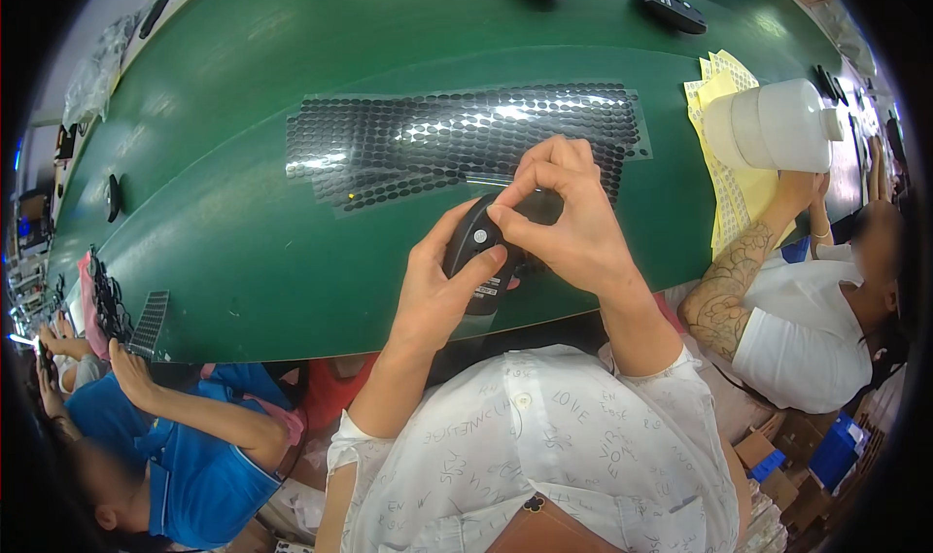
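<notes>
A black computer mouse (466, 230) is held underside up, with a small round pale spot and a printed label showing. My left hand (432, 286) is wrapped round its left side, the thumb lying across the underside. At the mouse's far end, my right hand (578, 227) pinches thumb and forefinger together, touching or very close to it. Whatever sits between those fingertips is too small or hidden to tell. Just beyond both hands lie clear sheets (457, 130) covered with rows of black oval stickers, overlapping one another on the green table (253, 252).
Yellow sticker sheets (724, 203) and a white plastic bottle (773, 125) stand to the right, by a co-worker's tattooed arm (734, 276). Further mice (671, 9) lie at the far side. On the left, a co-worker in blue (209, 456) sits near a dark sticker sheet (149, 323).
</notes>
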`<state>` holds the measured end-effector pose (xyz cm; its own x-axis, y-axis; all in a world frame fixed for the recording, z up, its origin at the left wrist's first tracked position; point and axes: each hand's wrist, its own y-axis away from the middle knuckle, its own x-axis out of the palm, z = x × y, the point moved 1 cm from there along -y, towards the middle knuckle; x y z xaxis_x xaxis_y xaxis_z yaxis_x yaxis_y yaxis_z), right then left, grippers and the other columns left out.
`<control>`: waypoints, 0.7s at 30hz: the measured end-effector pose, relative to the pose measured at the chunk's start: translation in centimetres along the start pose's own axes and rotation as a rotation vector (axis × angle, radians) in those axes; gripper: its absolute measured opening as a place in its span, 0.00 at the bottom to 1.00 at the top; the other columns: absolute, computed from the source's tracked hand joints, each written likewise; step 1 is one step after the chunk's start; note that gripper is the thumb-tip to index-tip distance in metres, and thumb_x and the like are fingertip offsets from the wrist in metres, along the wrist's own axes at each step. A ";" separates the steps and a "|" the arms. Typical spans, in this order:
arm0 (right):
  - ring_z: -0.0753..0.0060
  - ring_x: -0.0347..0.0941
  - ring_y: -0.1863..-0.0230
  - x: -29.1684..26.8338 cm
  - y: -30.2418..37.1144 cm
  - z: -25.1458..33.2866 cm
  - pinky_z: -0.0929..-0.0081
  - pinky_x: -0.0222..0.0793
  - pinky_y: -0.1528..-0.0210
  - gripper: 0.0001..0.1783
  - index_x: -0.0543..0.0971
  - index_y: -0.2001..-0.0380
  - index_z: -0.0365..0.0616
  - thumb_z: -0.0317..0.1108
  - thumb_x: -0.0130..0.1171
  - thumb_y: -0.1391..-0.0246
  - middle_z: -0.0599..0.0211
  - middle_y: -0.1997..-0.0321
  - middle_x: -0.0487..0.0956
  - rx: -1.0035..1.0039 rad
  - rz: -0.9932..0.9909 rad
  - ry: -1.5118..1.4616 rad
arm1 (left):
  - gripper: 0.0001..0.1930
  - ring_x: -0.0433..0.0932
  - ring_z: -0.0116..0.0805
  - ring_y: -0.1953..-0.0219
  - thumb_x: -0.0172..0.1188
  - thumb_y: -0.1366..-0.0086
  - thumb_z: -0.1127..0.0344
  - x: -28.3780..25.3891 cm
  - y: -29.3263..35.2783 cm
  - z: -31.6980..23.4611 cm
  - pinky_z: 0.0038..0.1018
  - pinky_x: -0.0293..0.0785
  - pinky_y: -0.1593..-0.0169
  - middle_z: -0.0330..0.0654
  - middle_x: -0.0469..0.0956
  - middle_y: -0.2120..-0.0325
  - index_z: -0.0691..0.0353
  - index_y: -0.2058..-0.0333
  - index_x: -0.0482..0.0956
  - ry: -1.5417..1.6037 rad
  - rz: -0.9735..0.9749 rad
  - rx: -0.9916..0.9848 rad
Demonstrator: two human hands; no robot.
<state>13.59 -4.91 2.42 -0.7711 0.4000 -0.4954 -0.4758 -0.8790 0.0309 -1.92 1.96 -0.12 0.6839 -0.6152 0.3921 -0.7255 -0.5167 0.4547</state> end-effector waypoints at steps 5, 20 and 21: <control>0.67 0.63 0.50 0.1 0.0 -0.2 0.69 0.59 0.44 0.05 0.82 0.73 0.43 0.28 0.69 0.55 0.69 0.62 0.72 -0.047 -0.002 0.001 | 0.25 0.81 0.34 0.59 0.62 0.37 0.73 -0.2 0.0 0.3 0.32 0.86 0.59 0.47 0.77 0.56 0.72 0.42 0.69 -0.015 -0.014 0.018; 0.76 0.75 0.58 0.8 0.2 -0.5 0.78 0.72 0.54 0.08 0.83 0.61 0.39 0.30 0.65 0.43 0.67 0.62 0.76 0.127 0.033 -0.324 | 0.26 0.81 0.33 0.60 0.63 0.36 0.71 -0.2 0.2 -0.3 0.29 0.85 0.59 0.49 0.78 0.56 0.73 0.42 0.68 0.146 -0.011 -0.025; 0.76 0.75 0.58 0.8 0.2 -0.3 0.78 0.72 0.54 0.08 0.83 0.62 0.39 0.30 0.65 0.43 0.67 0.62 0.76 0.121 0.032 -0.292 | 0.26 0.81 0.33 0.60 0.63 0.36 0.72 -0.2 0.2 -0.3 0.29 0.85 0.59 0.49 0.78 0.56 0.72 0.41 0.68 0.134 -0.011 -0.015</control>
<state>13.01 -4.82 1.77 -0.8670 0.4460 -0.2224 -0.4829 -0.8621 0.1537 -2.13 2.14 0.11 0.6968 -0.5242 0.4896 -0.7173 -0.5137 0.4707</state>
